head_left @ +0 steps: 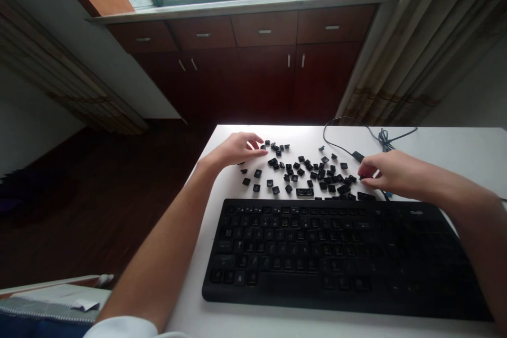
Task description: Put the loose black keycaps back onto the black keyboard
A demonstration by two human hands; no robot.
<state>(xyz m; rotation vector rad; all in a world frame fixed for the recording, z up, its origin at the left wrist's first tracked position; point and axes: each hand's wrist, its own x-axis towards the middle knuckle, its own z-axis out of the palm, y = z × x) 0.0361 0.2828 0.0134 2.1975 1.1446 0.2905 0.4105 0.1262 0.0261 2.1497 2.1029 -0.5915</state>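
Note:
My left hand point(244, 148) is at the far left of the white table, thumb and fingers curled round a small black keycap point(263, 147) at their tips. On the right, my right hand point(383, 171) pinches another dark keycap point(361, 177) between thumb and fingers, just over the table. Many loose black keycaps point(296, 166) lie scattered between the two hands, some upside down. A longer keycap point(304, 191) rests near the keyboard's back edge. In front lies the black keyboard point(289, 292), with caps on some keys and bare sockets elsewhere. My right forearm covers part of its right end.
A black cable point(336, 141) runs behind my right hand to a coiled bundle point(384, 140). The white table point(467, 153) ends at its left and far edges. Beyond stand dark red cabinets point(265, 84) under a window. A chair-like piece with fabric point(51, 309) sits lower left.

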